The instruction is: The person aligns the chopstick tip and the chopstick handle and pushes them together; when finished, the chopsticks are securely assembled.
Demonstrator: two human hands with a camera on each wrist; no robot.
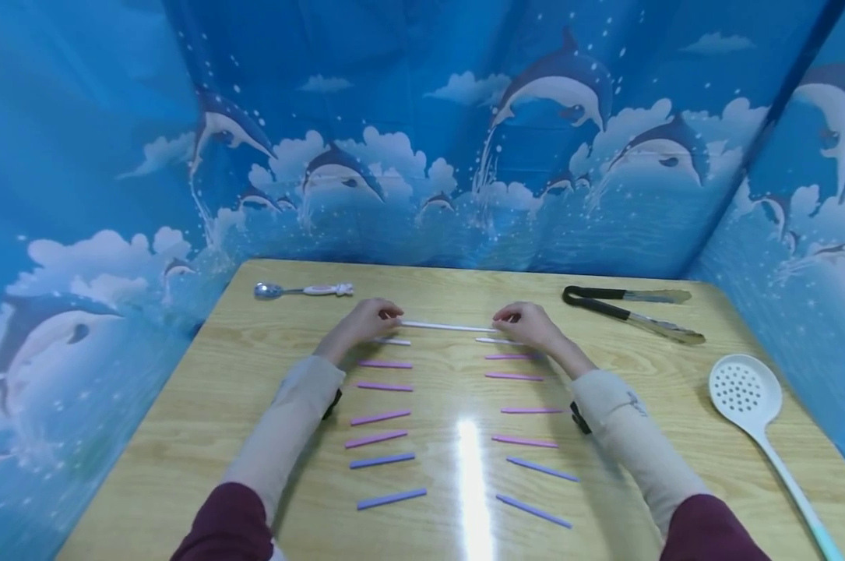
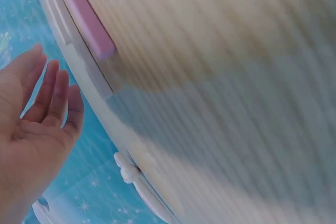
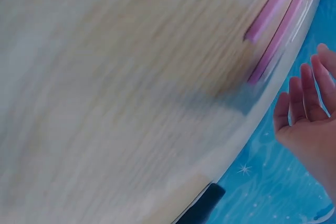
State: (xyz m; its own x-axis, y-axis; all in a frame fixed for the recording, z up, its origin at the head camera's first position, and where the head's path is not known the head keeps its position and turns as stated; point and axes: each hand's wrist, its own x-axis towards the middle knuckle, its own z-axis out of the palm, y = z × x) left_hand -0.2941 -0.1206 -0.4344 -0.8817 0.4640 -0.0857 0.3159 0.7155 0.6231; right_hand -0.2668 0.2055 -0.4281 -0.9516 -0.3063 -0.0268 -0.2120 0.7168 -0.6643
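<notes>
Two hands hold a long white stick [image 1: 448,326] level between them at the table [image 1: 254,436].
The left hand [image 1: 363,321] has its fingers curved, pinching the left end of the long white stick, and the right hand [image 1: 531,326] pinches the right end likewise; whether the stick touches the wood I cannot tell. On the near side of the long white stick lie two columns of short sticks [image 1: 385,386], each running white, pink, then blue toward the person. Beyond its left end is a spoon [image 1: 317,290] with a pale handle; beyond its right end, black-handled tongs [image 1: 604,306]. A white skimmer [image 1: 753,417] lies well to its right, nearer the person.
</notes>
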